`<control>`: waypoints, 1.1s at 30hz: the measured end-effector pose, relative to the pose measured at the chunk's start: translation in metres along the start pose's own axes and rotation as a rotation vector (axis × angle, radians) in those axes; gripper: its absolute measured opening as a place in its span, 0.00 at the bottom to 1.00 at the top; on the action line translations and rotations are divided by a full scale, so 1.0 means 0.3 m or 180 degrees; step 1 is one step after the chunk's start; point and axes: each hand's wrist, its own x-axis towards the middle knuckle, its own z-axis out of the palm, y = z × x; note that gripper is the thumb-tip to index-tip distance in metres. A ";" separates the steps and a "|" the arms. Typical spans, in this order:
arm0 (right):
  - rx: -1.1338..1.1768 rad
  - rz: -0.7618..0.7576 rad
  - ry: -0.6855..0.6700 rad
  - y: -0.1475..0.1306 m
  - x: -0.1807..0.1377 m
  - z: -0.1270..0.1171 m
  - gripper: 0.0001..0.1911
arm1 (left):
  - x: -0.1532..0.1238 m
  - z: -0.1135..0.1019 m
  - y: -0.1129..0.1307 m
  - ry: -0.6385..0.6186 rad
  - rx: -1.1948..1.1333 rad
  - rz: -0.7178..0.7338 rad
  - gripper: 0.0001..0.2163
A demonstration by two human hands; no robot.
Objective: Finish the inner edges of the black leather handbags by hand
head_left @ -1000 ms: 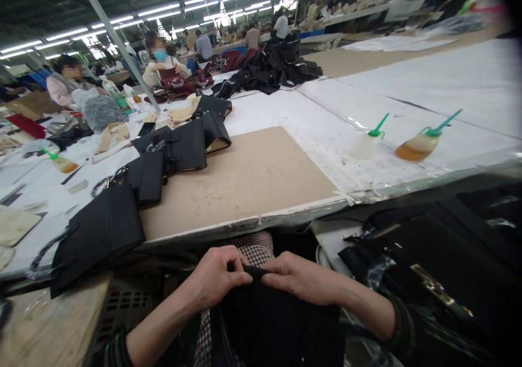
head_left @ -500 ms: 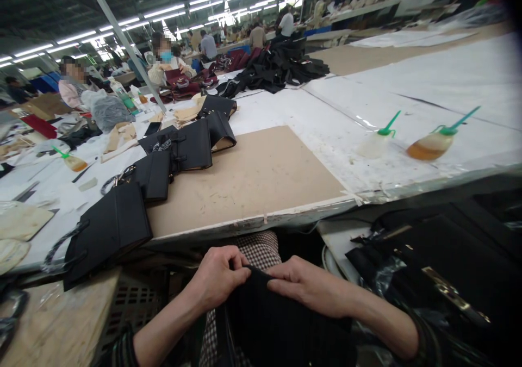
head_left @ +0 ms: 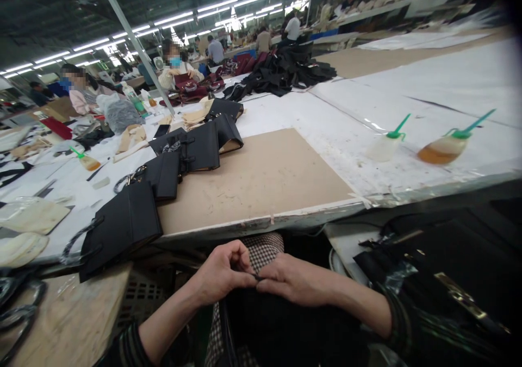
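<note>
We log a black piece of smooth, matte, dark sheet material, broad and flat; its lower outline is lost in shadow. Checked cloth, brown and white, shows behind its top edge. Left hand: fingers curled, thumb stretched out, pinching the piece's top edge. Right hand: fingers flatter, thumb underneath, pinching the same edge; we see the two thumb tips almost meeting. The piece hangs below both hands, off the table, just before its near edge. On the table, we see a thin brown board reaching that near edge, stiff black bags in a row along its left side, the closest one jutting past the edge. Two rounded, translucent squeeze bottles stand toward the near edge, right of the board.
</note>
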 end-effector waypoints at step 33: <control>0.0528 -0.0111 0.0123 -0.028 0.013 0.008 0.16 | -0.128 -0.057 0.064 -0.0124 0.2344 -0.0143 0.16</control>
